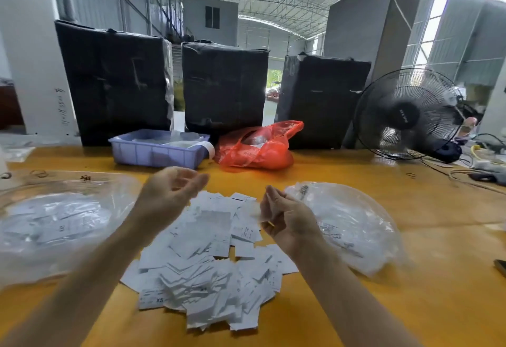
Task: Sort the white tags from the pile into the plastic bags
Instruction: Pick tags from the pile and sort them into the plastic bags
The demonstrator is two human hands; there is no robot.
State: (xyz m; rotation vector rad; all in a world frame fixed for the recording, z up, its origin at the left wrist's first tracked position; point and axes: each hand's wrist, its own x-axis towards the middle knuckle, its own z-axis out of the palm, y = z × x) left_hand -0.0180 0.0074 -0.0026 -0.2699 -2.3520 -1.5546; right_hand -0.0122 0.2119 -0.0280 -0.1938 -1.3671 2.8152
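Fingers loosely curled on both left hand (171,190) and right hand (284,216), holding nothing; thin white paper tags (202,259) look light, slippery: pinch one edge.

**Tags heaped at table's centre, a bag on either side**

A pile of tags (202,259) lies mid-table (410,292), between a plastic bag (54,226) to the left, with tags inside, and a second plastic bag (347,226) to the right. Both hands, the left hand (169,190) and right hand (284,215), are raised over the pile's far edge. Behind sit a tray (156,152) and, just right of it, a knotted bag (257,146). Three wrapped boxes (224,86) stand along the back, a fan (405,114) at far right.
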